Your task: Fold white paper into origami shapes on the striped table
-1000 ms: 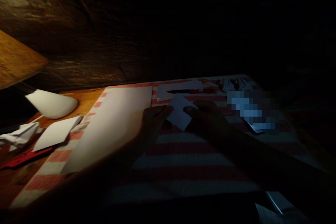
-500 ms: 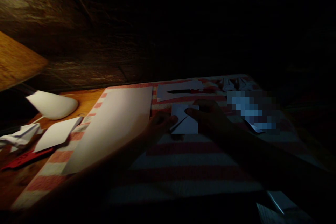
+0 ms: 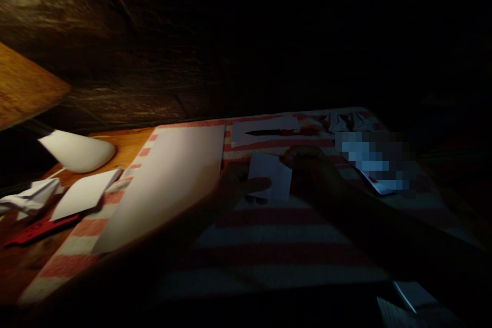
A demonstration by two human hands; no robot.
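A small white square of paper (image 3: 277, 177) is held up over the striped cloth, between both hands. My left hand (image 3: 236, 180) grips its left side, the thumb lying across the front. At the upper right corner, my right hand (image 3: 307, 161) pinches the paper with curled fingers. Both hands are dark in the low light. Beyond them a knife (image 3: 265, 132) with a black blade and red handle lies on a white paper sheet (image 3: 240, 136). A large white sheet (image 3: 172, 164) spreads out to the left.
The red-and-white striped cloth (image 3: 77, 256) covers the table. At left stand a white lamp base (image 3: 80, 151), crumpled paper (image 3: 31, 197), a paper stack (image 3: 86, 192) and a red object (image 3: 42, 230). Folded paper pieces (image 3: 348, 122) and a blurred-out bright device (image 3: 372, 161) sit at right.
My left thumb has moved right across the paper, and my right thumb has drawn back to its upper right corner. The dark diagonal gap on the paper no longer shows.
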